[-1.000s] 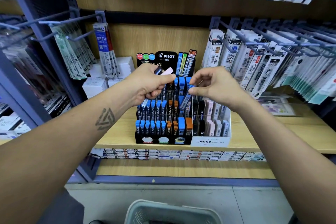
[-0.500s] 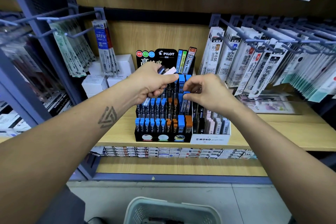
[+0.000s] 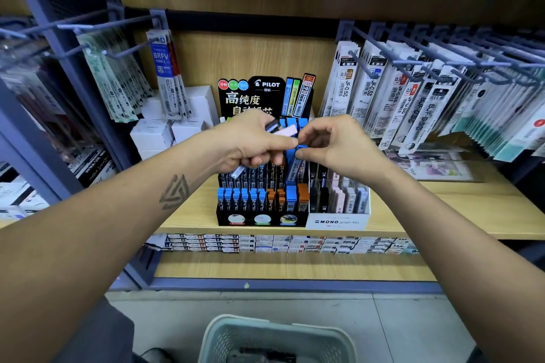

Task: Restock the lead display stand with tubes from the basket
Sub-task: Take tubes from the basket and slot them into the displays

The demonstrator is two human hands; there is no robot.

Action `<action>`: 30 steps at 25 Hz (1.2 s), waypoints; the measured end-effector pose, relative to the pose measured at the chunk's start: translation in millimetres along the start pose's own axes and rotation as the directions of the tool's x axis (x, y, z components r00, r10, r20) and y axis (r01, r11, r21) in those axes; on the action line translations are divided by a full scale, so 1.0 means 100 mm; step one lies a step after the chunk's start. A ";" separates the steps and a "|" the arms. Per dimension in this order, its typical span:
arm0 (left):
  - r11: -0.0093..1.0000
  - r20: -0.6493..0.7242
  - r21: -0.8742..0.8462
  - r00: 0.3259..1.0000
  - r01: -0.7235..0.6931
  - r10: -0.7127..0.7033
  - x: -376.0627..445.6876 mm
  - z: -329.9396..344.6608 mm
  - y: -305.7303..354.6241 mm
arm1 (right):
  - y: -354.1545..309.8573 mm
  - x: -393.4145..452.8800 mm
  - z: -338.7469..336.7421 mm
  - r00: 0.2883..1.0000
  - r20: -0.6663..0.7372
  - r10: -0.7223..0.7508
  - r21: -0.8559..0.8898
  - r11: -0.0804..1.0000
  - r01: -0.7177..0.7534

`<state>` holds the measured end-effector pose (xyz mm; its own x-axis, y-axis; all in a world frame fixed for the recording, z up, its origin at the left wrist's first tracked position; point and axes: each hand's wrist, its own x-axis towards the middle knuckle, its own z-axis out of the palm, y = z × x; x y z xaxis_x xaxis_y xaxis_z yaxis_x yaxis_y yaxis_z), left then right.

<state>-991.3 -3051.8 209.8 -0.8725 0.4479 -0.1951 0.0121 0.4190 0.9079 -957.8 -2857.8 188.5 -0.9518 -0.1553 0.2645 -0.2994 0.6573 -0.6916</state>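
Slotting a blue-capped tube into the Pilot stand, the right hand pinches it while the left hand grips spare tubes; next it probably needs pushing down straight.

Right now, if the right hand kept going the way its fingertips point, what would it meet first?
The right hand points left, toward the left hand and the pale tube it holds. It would probably meet those first; depth is unclear.

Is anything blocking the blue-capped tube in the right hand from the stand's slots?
Nothing visible does. The right hand pinches the blue-capped tube directly above the display stand; the left hand sits alongside, holding other tubes.
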 end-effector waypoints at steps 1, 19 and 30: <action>0.999 0.083 0.019 0.995 0.051 -0.052 -0.02 0.02 -0.02 | 0.01 0.00 -0.02 1.000 0.002 0.005 -0.006 1.000 -0.005; 0.971 0.255 0.043 0.937 0.237 -0.240 0.01 0.08 -0.15 | 0.01 -0.12 -0.33 0.990 0.108 0.085 0.206 0.973 -0.106; 0.991 0.154 0.036 0.979 0.128 -0.132 -0.04 -0.11 -0.08 | 0.01 -0.19 0.16 0.950 0.296 -0.103 -0.343 0.916 0.206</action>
<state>-993.1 -3065.2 207.7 -0.7808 0.5048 -0.3682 -0.0823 0.5011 0.8615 -941.0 -2865.5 172.2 -0.8929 -0.4332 0.1233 -0.4476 0.8235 -0.3486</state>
